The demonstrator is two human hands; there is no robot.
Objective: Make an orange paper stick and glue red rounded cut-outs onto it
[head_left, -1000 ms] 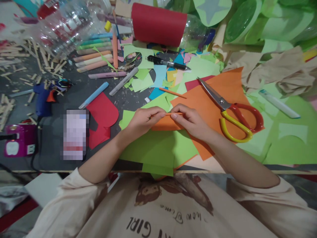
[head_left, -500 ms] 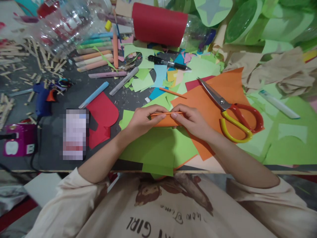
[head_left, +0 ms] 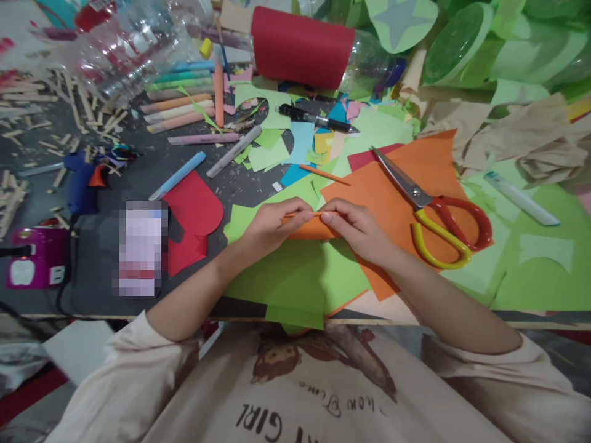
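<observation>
Both hands pinch a small strip of orange paper (head_left: 314,229) whose far edge is rolled into a thin tube. My left hand (head_left: 276,226) grips its left part, thumb on top and fingers curled behind. My right hand (head_left: 354,226) does the same on the right, the two thumbs almost meeting. Under the hands lies green paper (head_left: 295,271). A finished-looking thin orange paper roll (head_left: 325,175) rests just beyond them. To the right, scissors (head_left: 418,197) with red and yellow handles lie partly open on a large orange sheet (head_left: 434,154).
On the left are a phone (head_left: 140,249), a blue glue gun (head_left: 82,184), a purple box (head_left: 37,257) and red paper pieces (head_left: 194,206). Markers (head_left: 180,104), a black pen (head_left: 318,118), paper scraps and a red-wrapped bottle (head_left: 300,46) lie at the back. Crumpled brown paper (head_left: 517,132) is at right.
The hands stay in nearly the same place on the orange paper. My left thumb has shifted slightly right, closer to my right thumb, covering more of the roll. The view has moved slightly.
</observation>
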